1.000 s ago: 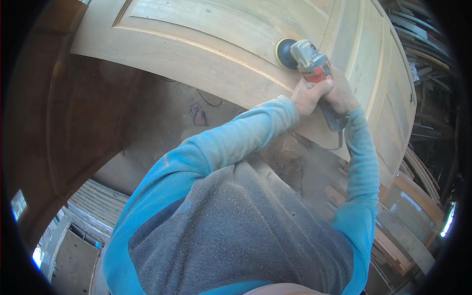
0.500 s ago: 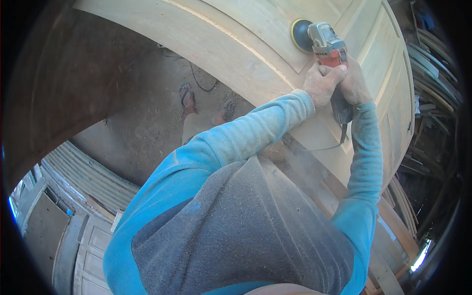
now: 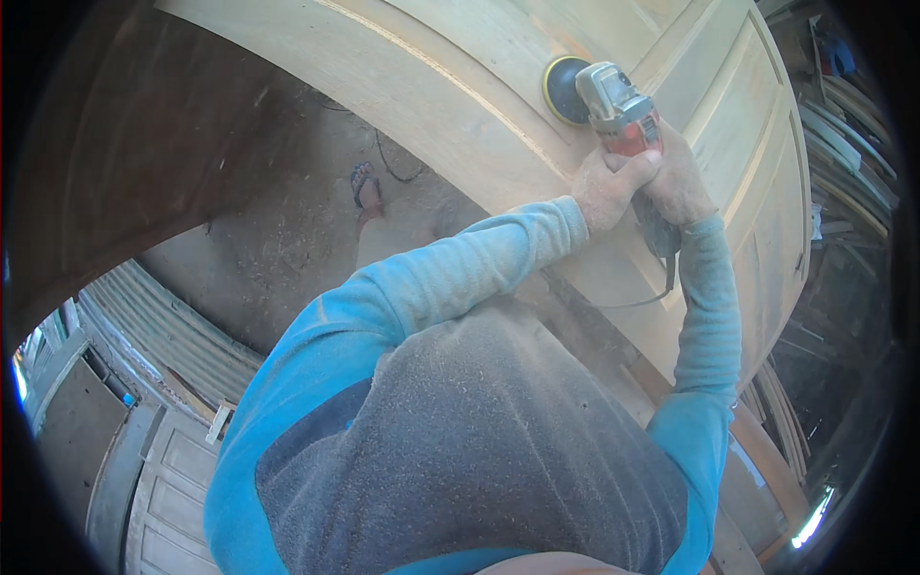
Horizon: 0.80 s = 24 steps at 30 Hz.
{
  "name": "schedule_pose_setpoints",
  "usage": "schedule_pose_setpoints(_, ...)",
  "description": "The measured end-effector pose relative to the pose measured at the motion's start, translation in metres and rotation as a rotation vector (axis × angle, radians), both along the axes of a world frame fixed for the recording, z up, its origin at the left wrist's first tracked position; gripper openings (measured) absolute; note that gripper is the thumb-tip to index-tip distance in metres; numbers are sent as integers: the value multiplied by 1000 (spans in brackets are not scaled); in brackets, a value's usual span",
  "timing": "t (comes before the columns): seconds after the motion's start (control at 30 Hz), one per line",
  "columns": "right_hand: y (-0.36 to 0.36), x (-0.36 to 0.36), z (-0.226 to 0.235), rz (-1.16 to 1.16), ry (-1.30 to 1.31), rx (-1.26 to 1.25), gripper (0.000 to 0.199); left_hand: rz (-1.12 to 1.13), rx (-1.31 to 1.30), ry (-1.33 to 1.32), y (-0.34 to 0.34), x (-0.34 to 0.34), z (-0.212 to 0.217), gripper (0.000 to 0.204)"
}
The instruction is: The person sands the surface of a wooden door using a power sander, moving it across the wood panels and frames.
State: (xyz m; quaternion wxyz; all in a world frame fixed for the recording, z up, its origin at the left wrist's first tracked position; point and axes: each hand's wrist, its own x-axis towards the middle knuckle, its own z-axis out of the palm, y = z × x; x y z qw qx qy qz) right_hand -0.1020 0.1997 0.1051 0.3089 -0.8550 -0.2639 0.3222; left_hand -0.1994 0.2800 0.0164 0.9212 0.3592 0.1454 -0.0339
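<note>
Grinder (image 3: pixel 628 134) is between 1 and 2 o'clock from frame centre, over the pale panelled door (image 3: pixel 431 125). Body runs toward 11 o'clock: grey gear head, red mid-section, dark rear end. Disc (image 3: pixel 567 91), dark with a yellow rim, sits at 1 o'clock on the gear head's left, at the door's face; full contact or slight tilt, cannot tell.

Grip: left hand (image 3: pixel 604 192) at 2 o'clock, closed round the near side of the grinder, thumb laid across the red part. Right hand (image 3: pixel 678 182), also 2 o'clock, wrapped on the other side and right against the left one. No visible gap in either grip. Most right fingers are hidden behind the tool, so their exact placement I cannot tell. Dark rear end pokes out below the hands, cord (image 3: pixel 669 276) leaving it at 3 o'clock.

Both blue sleeves (image 3: pixel 470 259) are dusty, same for the grey shirt front (image 3: pixel 479 431) at 6.

Door spans 11 round to 3. Sandalled foot (image 3: pixel 367 187) on the floor (image 3: pixel 278 230) between 10 and 11, floor cable (image 3: pixel 388 168) just beside it. Dark brown panel (image 3: pixel 105 182) at 10, corrugated sheet (image 3: pixel 172 331) at 9, whitish door (image 3: pixel 177 498) at 8. Stacked wood strips (image 3: pixel 843 144) at 2.
</note>
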Motion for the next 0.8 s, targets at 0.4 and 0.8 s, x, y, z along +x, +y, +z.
schedule_pose_setpoints(0.4, -16, -9, -12, 42, -24, 14, 55, 129, -29, -64, -19, -14, -3, 59)
schedule_pose_setpoints(0.8, -15, -15, -8, 49, -48, -19, 51, 136, 38, -94, -18, -17, -8, 51)
